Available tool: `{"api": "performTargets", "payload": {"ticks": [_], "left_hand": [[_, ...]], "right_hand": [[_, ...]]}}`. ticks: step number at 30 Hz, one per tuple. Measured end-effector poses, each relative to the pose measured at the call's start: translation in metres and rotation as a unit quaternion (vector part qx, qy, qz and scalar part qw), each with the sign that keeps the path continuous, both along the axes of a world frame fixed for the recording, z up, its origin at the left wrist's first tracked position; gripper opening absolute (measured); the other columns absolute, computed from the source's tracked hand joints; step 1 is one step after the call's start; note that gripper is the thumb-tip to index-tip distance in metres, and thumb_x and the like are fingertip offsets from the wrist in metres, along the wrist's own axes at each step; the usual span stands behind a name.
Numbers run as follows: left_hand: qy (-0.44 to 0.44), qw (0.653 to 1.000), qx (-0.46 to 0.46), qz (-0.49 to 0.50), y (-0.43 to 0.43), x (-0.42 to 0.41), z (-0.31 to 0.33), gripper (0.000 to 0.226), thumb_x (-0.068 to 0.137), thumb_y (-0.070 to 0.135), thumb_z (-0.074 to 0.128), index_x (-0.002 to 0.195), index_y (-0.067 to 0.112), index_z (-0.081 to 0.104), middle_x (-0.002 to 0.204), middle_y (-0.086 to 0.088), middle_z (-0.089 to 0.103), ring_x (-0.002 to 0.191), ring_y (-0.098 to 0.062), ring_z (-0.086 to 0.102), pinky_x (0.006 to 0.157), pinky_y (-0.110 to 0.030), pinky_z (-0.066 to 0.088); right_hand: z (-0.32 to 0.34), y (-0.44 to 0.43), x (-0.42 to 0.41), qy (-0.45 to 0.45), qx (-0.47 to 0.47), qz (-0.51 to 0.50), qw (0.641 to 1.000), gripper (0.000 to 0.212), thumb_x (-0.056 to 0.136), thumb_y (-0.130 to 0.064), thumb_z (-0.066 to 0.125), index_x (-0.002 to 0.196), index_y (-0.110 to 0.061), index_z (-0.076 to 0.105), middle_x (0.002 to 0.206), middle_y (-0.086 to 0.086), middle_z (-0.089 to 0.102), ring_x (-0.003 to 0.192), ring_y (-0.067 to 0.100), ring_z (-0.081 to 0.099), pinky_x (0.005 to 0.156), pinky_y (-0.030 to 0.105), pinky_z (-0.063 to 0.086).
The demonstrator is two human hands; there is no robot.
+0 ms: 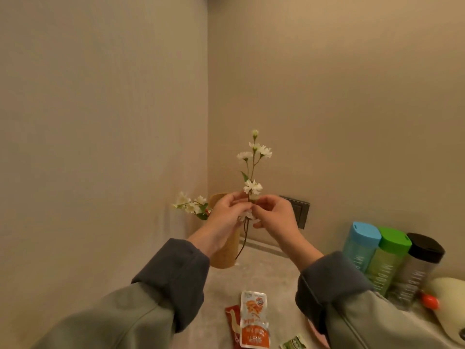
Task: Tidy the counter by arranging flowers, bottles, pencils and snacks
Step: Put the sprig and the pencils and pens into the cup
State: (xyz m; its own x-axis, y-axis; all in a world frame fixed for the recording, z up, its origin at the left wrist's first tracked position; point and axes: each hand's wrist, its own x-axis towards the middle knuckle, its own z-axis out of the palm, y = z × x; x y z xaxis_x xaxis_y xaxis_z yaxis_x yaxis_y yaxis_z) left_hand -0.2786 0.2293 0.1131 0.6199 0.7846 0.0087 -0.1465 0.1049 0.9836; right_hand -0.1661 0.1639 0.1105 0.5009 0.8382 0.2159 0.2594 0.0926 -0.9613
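A sprig of white flowers [253, 186] stands upright in the air above the counter, its dark stem hanging down past my hands. My left hand [227, 215] and my right hand [273, 214] both pinch the stem at mid-height, fingertips meeting. Behind my left hand a tan vase [226, 253] stands in the corner, with another white flower sprig [191, 204] leaning out of it to the left. Three bottles stand at the right: blue-capped [362, 244], green-capped [388, 258] and black-capped [416, 268]. Snack packets [253, 319] lie on the counter near me.
Two walls meet in the corner behind the vase, and a dark wall socket [299, 210] sits on the right wall. A pale rounded object with an orange part [445, 295] lies right of the bottles. A green packet [294, 343] lies at the bottom edge.
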Motion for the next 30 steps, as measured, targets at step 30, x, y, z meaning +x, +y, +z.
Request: {"api": "performTargets", "payload": {"ticks": [30], "left_hand": [[0.182, 0.926, 0.278, 0.178, 0.129, 0.063, 0.003, 0.023, 0.089, 0.026, 0.065, 0.112, 0.027, 0.062, 0.114, 0.006, 0.064, 0.084, -0.015, 0.065, 0.075, -0.033, 0.055]], "right_hand": [[-0.032, 0.113, 0.067, -0.244, 0.031, -0.163, 0.956, 0.027, 0.091, -0.026, 0.057, 0.117, -0.031, 0.064, 0.112, -0.014, 0.058, 0.112, 0.006, 0.048, 0.081, 0.02, 0.041]]}}
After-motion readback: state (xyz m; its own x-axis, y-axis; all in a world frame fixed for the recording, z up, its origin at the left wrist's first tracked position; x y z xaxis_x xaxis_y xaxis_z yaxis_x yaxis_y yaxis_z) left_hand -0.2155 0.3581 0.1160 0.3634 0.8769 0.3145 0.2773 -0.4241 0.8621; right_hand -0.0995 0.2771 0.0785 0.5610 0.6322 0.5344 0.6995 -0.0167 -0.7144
